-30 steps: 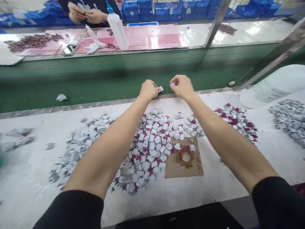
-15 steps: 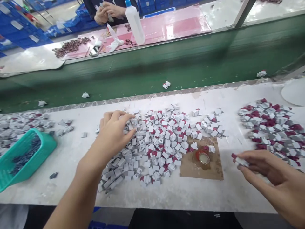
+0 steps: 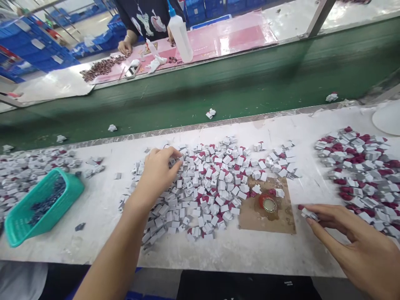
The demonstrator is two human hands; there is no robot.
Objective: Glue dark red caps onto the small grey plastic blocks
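My left hand (image 3: 161, 171) reaches into the left side of a wide pile of small white-grey plastic parts (image 3: 215, 179), several with crimson bits. Its thumb and index finger are pinched close together; what lies between them is hidden among the parts. At the right, my right hand (image 3: 346, 233) grips a small white-and-crimson plastic part (image 3: 308, 214) between thumb and index finger, just above the table. Between this hand and the pile lies a brown cardboard piece (image 3: 250, 221), bearing a small round cap (image 3: 268, 204) with wet, reddish stuff around it.
Another heap of white-and-crimson parts (image 3: 356, 162) lies at the right. A teal basket (image 3: 67, 193) with dark bits stands at the left, near more grey parts (image 3: 34, 166). Beyond runs a green conveyor belt (image 3: 250, 91) carrying a few parts. A co-worker (image 3: 146, 21) sits across, behind a white bottle (image 3: 181, 39).
My left thumb and index finger have drawn closer together at the pile. My right hand still grips its part, now slightly nearer the cardboard. The co-worker's hands have lowered to the table.
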